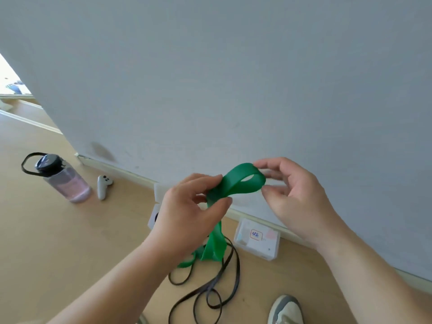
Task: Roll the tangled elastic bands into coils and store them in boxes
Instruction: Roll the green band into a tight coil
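My left hand (194,206) pinches the green elastic band (243,183) at its loop's crossing, my right hand (297,195) pinches the loop's far end, and the tail hangs limp to the floor near the clear box (257,239), so I judge it light, floppy and best gripped flat.

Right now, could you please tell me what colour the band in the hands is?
Green; the band shows best in the head view.

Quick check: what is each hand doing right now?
The left hand pinches the green elastic band just below its loop.
The right hand pinches the loop's far end between thumb and forefinger.
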`<move>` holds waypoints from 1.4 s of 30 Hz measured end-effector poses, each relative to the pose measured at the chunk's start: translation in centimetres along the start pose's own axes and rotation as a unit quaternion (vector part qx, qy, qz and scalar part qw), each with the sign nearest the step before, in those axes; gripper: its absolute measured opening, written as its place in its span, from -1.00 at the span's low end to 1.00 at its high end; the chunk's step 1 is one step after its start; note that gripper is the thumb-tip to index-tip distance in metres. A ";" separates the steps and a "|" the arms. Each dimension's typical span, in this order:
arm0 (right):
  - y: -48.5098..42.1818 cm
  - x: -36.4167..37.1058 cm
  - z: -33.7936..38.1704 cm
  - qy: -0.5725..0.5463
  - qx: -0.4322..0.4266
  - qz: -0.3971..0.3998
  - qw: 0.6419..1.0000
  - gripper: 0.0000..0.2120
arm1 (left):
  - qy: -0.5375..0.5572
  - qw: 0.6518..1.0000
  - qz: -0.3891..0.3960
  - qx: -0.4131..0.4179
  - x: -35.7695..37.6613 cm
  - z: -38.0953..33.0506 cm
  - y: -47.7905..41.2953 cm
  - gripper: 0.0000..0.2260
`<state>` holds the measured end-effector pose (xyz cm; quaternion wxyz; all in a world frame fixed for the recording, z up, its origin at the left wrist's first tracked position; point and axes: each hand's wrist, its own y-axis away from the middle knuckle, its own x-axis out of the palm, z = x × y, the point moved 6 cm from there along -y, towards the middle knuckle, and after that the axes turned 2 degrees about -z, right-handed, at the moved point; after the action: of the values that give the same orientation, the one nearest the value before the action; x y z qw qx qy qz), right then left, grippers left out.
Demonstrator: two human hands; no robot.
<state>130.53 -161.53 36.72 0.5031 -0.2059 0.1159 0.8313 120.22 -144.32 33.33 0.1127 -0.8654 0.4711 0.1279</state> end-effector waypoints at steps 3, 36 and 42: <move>0.2 0.9 0.8 0.038 -0.064 0.072 0.995 -0.50 | -0.047 0.998 0.047 0.018 -0.1 -0.1 -0.4 -0.68; -3.6 -0.1 -4.0 -0.031 0.014 -0.008 0.999 -0.78 | 0.036 0.999 -0.006 -0.013 -3.9 0.5 -3.7 -0.59; -2.2 1.3 -3.2 -0.018 0.022 0.142 0.989 -0.70 | 0.023 0.998 0.060 0.020 -2.6 -0.5 -2.4 -0.60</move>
<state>132.65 -160.74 33.35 0.3862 -0.1614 0.1533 0.8952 120.96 -141.12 34.85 0.1109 -0.8358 0.5273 0.1049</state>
